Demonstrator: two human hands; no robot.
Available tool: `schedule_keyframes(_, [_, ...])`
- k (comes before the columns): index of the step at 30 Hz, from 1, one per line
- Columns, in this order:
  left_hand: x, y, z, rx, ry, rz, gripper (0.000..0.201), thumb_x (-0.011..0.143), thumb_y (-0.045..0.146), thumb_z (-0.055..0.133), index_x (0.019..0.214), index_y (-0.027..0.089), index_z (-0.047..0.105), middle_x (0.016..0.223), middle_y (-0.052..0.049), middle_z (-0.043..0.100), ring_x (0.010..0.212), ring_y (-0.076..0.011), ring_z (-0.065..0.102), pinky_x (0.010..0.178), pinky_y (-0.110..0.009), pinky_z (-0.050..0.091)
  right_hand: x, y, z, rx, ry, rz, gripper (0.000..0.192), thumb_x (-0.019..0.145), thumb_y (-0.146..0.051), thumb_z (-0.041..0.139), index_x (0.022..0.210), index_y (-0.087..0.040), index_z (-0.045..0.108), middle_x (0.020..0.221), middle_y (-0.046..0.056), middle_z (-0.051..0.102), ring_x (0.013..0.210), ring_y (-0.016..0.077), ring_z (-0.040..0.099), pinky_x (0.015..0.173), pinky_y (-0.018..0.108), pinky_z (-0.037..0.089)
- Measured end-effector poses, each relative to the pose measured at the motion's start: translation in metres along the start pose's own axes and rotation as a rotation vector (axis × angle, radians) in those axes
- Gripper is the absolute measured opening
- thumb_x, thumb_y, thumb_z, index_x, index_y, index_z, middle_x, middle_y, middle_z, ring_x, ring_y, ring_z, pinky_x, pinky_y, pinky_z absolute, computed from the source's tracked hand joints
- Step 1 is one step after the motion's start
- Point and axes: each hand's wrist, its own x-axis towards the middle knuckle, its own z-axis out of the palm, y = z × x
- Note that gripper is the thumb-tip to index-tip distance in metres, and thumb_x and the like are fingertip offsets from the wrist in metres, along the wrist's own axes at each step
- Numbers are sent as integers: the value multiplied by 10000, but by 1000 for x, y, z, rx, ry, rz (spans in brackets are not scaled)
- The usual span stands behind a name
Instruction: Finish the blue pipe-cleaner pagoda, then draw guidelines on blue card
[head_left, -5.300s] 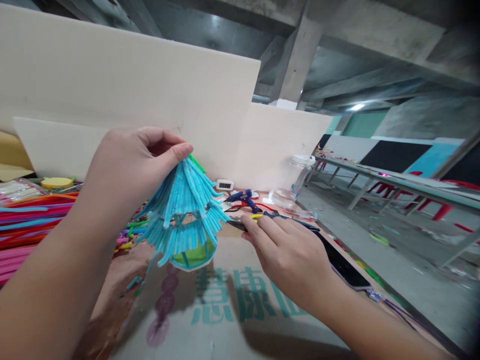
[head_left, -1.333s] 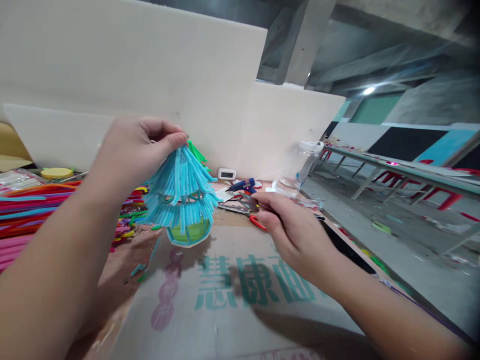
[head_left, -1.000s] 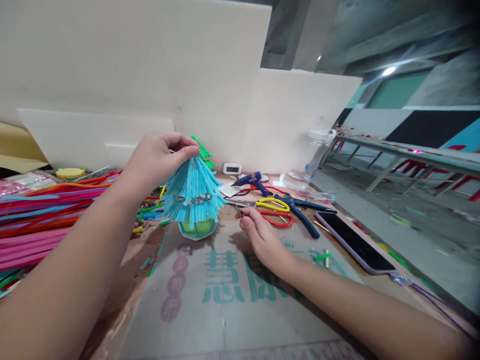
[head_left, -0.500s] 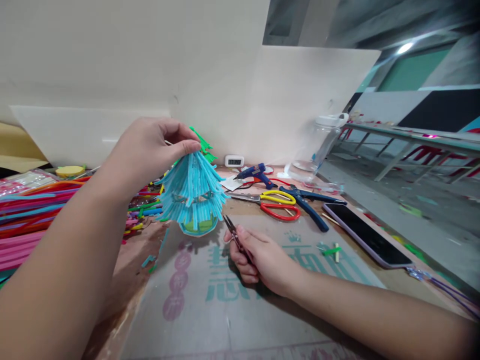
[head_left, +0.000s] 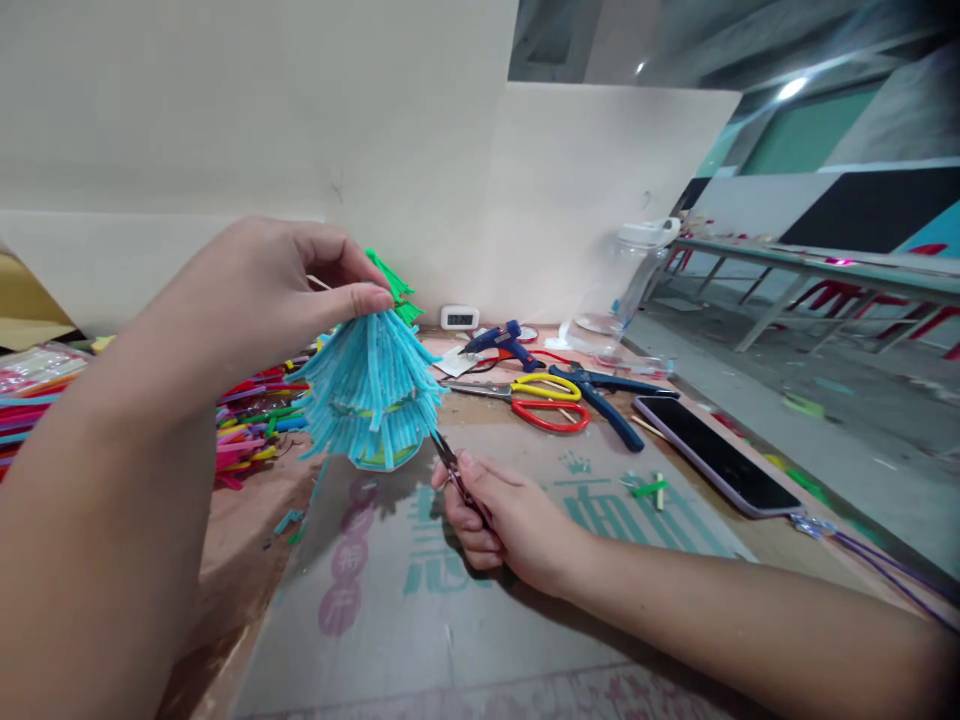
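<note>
Spreading under everything is the surface [head_left: 480, 620], its cardboard sheet printed with teal characters. Hanging above it, the blue tiered ornament [head_left: 369, 395] is being held by its top, the left hand [head_left: 266, 300] pinching it with closed fingers. The right hand [head_left: 502, 520] is gripping small snips [head_left: 448, 465], tips touching the ornament's lower fringe.
</note>
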Motion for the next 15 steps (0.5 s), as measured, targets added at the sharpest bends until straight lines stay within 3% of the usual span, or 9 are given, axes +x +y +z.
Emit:
schedule_keyframes(7, [-4, 9, -4, 15, 1, -15, 231, 809, 446, 635, 874, 252, 744, 768, 25, 722, 673, -159, 610, 577, -280, 401, -1, -1, -1, 23, 24, 10, 304, 928, -531, 538, 960, -231, 504, 567, -102, 356, 426, 50, 171, 393, 173, 145])
schedule_keyframes(15, [-2, 6, -3, -8, -5, 5, 240, 811, 455, 629, 840, 241, 733, 798, 10, 726, 702, -165, 608, 609, -286, 408, -1, 0, -1, 23, 37, 9, 301, 937, -533, 520, 952, -232, 509, 565, -103, 348, 425, 51, 168, 396, 174, 138])
